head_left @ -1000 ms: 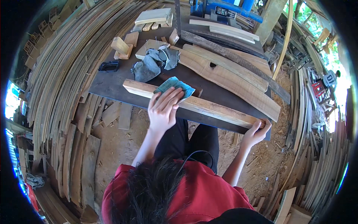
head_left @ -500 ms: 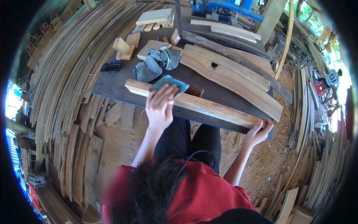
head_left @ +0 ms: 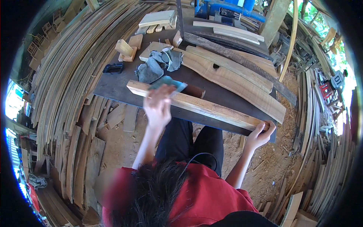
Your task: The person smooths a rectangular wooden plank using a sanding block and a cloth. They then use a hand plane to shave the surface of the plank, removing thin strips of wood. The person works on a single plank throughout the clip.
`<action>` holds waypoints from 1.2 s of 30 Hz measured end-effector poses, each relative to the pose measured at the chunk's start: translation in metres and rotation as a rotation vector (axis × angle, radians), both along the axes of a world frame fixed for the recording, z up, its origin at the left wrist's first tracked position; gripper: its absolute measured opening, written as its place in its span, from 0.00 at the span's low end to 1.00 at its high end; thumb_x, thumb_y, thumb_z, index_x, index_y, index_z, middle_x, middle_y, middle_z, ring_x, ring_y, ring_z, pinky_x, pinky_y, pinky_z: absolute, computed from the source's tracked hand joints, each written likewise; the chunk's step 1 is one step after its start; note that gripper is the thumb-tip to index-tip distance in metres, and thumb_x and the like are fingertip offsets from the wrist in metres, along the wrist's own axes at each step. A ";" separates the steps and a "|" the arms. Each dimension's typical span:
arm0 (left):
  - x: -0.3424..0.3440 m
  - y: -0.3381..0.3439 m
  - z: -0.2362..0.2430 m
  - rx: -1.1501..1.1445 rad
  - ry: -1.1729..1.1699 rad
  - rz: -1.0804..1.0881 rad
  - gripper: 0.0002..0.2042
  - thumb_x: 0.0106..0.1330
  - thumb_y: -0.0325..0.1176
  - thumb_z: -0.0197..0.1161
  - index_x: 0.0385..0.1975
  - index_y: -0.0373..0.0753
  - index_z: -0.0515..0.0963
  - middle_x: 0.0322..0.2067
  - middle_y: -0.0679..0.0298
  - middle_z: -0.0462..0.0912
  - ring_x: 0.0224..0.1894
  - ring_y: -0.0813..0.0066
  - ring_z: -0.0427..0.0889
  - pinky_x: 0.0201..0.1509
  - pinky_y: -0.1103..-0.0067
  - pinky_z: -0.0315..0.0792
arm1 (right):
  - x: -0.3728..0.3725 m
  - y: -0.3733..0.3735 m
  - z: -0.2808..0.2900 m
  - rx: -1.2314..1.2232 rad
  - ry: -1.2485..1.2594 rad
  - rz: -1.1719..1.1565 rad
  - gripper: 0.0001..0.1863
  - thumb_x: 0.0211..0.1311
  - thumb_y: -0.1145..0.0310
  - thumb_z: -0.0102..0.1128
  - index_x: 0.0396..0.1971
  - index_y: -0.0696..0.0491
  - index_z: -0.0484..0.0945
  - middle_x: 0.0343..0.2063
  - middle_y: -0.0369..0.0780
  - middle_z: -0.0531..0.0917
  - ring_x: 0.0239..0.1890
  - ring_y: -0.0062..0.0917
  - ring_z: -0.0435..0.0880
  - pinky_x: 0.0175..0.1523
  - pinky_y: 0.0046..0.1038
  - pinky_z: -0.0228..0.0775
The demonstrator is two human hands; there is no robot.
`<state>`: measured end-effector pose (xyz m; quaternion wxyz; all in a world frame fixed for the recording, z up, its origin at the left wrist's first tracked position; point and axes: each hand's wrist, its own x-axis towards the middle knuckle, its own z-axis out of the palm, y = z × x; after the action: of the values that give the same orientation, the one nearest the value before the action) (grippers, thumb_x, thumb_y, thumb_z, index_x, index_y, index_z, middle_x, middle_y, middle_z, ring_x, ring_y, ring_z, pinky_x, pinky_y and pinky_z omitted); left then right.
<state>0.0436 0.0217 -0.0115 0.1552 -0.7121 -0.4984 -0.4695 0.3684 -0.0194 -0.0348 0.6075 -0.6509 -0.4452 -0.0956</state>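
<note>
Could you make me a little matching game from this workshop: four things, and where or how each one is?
Things
1. Flat teal pad
2. Long, straight, pale wooden bar
3. Torn grey fabric-like sheets
4. Black, frame-shaped tool

Places or states
A. Gripped near one end by the right hand
B. Beside the left edge of the dark flat table
C. Crumpled in a heap
D. Under the fingers of the left hand

Pairs: 1-D, 2-A, 3-C, 4-B

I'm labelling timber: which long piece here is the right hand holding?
The frontmost straight, pale wooden bar: the right hand grips its right end; other long wooden boards lie untouched.
</note>
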 end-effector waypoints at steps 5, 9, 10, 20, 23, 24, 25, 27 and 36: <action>0.007 -0.003 0.004 -0.001 0.149 -0.090 0.18 0.72 0.39 0.39 0.39 0.46 0.81 0.43 0.69 0.83 0.51 0.74 0.79 0.55 0.72 0.65 | 0.003 0.001 0.001 -0.011 -0.004 -0.008 0.14 0.62 0.60 0.50 0.37 0.57 0.70 0.27 0.46 0.76 0.29 0.37 0.78 0.36 0.34 0.69; -0.070 0.024 -0.007 0.121 0.057 0.160 0.19 0.73 0.40 0.36 0.33 0.43 0.78 0.39 0.64 0.83 0.47 0.67 0.81 0.49 0.68 0.68 | 0.001 0.000 0.001 -0.003 -0.012 -0.025 0.15 0.62 0.60 0.50 0.37 0.57 0.70 0.27 0.45 0.77 0.29 0.37 0.78 0.35 0.33 0.69; -0.080 0.021 0.003 0.115 0.063 0.221 0.19 0.73 0.40 0.36 0.35 0.42 0.78 0.40 0.63 0.83 0.47 0.66 0.80 0.51 0.66 0.67 | -0.001 0.000 0.003 -0.005 -0.009 -0.018 0.15 0.62 0.60 0.50 0.37 0.57 0.70 0.27 0.45 0.77 0.29 0.37 0.78 0.35 0.33 0.69; 0.063 -0.006 -0.006 -0.025 -0.047 -0.185 0.08 0.67 0.34 0.47 0.36 0.45 0.75 0.44 0.66 0.82 0.50 0.67 0.79 0.58 0.66 0.62 | 0.001 -0.003 0.002 -0.072 0.032 -0.015 0.15 0.62 0.60 0.50 0.40 0.57 0.70 0.31 0.47 0.77 0.34 0.38 0.78 0.41 0.34 0.68; 0.105 -0.018 0.014 -0.145 -0.057 -0.206 0.12 0.66 0.34 0.49 0.39 0.40 0.79 0.44 0.64 0.82 0.52 0.68 0.77 0.58 0.68 0.62 | 0.001 -0.005 0.012 -0.148 -0.061 0.009 0.16 0.62 0.60 0.51 0.42 0.57 0.71 0.37 0.47 0.77 0.43 0.37 0.76 0.49 0.36 0.64; 0.104 -0.017 0.015 -0.157 -0.050 -0.225 0.12 0.66 0.35 0.48 0.41 0.39 0.79 0.44 0.63 0.81 0.52 0.67 0.77 0.58 0.69 0.62 | 0.001 -0.006 0.016 -0.159 -0.211 -0.045 0.18 0.61 0.60 0.51 0.46 0.56 0.71 0.42 0.45 0.77 0.48 0.37 0.73 0.56 0.38 0.58; 0.104 -0.016 0.016 -0.169 -0.043 -0.243 0.13 0.66 0.35 0.48 0.42 0.38 0.79 0.45 0.62 0.81 0.52 0.66 0.77 0.58 0.69 0.62 | 0.000 -0.007 0.021 -0.149 -0.305 -0.087 0.19 0.61 0.60 0.52 0.48 0.56 0.71 0.43 0.45 0.77 0.49 0.37 0.73 0.57 0.38 0.57; 0.101 -0.018 0.022 -0.163 -0.003 -0.253 0.15 0.67 0.35 0.47 0.44 0.38 0.78 0.45 0.61 0.81 0.52 0.65 0.77 0.57 0.69 0.63 | -0.011 -0.010 0.038 -0.131 -0.494 -0.166 0.22 0.60 0.60 0.53 0.51 0.55 0.71 0.46 0.45 0.77 0.51 0.37 0.72 0.60 0.38 0.55; 0.075 -0.021 0.026 -0.315 -0.642 -0.503 0.11 0.71 0.31 0.41 0.37 0.33 0.72 0.36 0.51 0.81 0.43 0.58 0.81 0.47 0.72 0.72 | -0.110 0.019 0.065 -0.157 -0.694 0.718 0.33 0.53 0.57 0.62 0.58 0.55 0.66 0.52 0.44 0.76 0.55 0.34 0.75 0.58 0.34 0.67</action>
<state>0.1185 0.0006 0.0146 -0.2374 -0.6442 -0.3977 -0.6087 0.2582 -0.0008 0.0298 0.3675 -0.4304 -0.8224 -0.0574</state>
